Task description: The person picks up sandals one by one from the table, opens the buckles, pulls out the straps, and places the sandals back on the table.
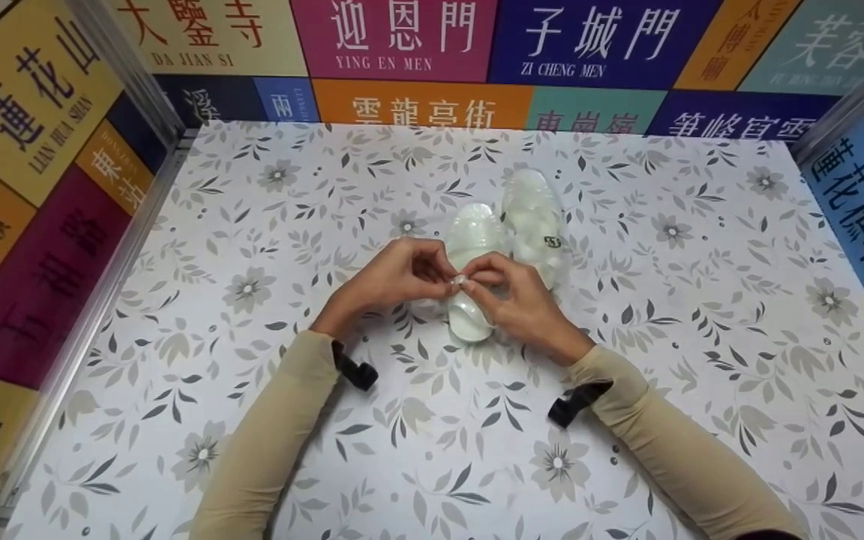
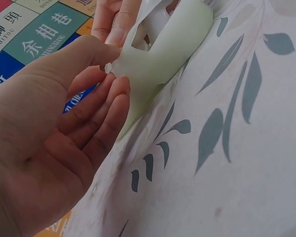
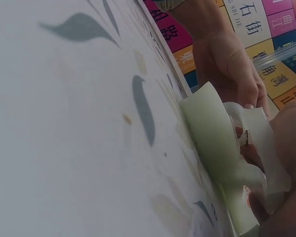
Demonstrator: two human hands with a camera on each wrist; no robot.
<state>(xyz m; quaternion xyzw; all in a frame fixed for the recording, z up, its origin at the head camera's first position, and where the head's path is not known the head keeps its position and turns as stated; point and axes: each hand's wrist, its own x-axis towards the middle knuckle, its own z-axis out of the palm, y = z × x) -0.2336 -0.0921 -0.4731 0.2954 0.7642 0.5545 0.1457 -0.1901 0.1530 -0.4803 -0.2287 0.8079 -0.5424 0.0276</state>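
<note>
on my feed i see a table (image 1: 372, 480) covered in white, printed with grey and beige flowers and leaves. past its far edge, my head view shows a back wall (image 1: 402, 37) of colourful panels lettered in chinese; similar panels fill the left wall (image 1: 34, 90) and right wall (image 1: 852, 187). a silvery post (image 1: 132, 67) marks the left corner. my right wrist view looks dimmer.

sandals (image 1: 533, 217): pale green | tabletop (image 1: 372, 187): white, grey floral | sleeves (image 1: 267, 442): tan | walls (image 1: 402, 71): multicoloured
</note>
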